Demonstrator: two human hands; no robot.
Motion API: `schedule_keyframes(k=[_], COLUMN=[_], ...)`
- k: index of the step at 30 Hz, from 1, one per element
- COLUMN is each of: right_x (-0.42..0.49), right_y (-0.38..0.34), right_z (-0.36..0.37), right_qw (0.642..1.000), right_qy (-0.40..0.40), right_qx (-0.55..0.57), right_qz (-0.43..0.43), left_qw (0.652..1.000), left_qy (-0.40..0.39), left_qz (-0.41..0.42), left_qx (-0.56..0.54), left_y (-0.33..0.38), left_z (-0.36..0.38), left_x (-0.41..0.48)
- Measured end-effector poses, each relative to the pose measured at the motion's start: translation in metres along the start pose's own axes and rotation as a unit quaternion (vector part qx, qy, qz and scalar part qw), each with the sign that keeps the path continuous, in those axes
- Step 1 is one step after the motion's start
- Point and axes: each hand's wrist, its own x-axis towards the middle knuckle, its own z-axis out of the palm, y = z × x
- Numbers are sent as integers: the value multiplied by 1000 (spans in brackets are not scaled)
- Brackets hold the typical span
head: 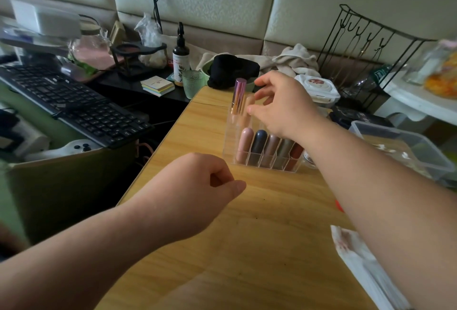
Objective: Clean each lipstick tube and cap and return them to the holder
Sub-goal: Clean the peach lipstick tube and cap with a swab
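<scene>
Wood-grain surface (272,223), read from left edge to right.

Left hand (197,193) over the left half, toward the near edge. Fingers curled into a loose fist, thumb laid on the index, nothing visible inside.

Next right, toward the far edge: purple metallic lipstick tube (238,95), upright in a back-left cell of the clear acrylic holder (228,136). Long axis vertical, cap end up, standing well proud of the rim. Just beside it a second, peach-toned tube (247,101), blurred and partly behind the thumb.

Front row of the holder full: five capped tubes, pink through red-brown, leaning back.

Right hand (284,106) above the back row, fingers spread and relaxed, gripping nothing. Thumb tip level with the purple tube's lower half, index up beside its cap. Cannot tell whether the thumb touches the peach tube.

Further right, at the near edge: white tissue (351,247) with red smears.

Key relation: purple tube immediately left of the right hand, well apart from the left hand. Right hand clearly the nearer one. Probably needs a side pinch, then a straight lift along the tube's axis. Sideways pull likely to tip the light holder.
</scene>
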Motion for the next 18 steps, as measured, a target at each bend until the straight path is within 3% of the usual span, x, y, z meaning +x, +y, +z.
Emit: schedule_keyframes(k=[11, 18], right_x=[7, -28], right_y=[-1, -27], right_z=[8, -41], right_qw=[1000, 987], right_qy=[14, 130], right_qx=[-3, 82], right_qz=[-1, -40], left_qw=[1000, 999], left_qy=[1, 22], left_qz=[10, 25], left_qx=[-2, -17], left_y=[1, 7], left_z=[1, 5], left_x=[-2, -6])
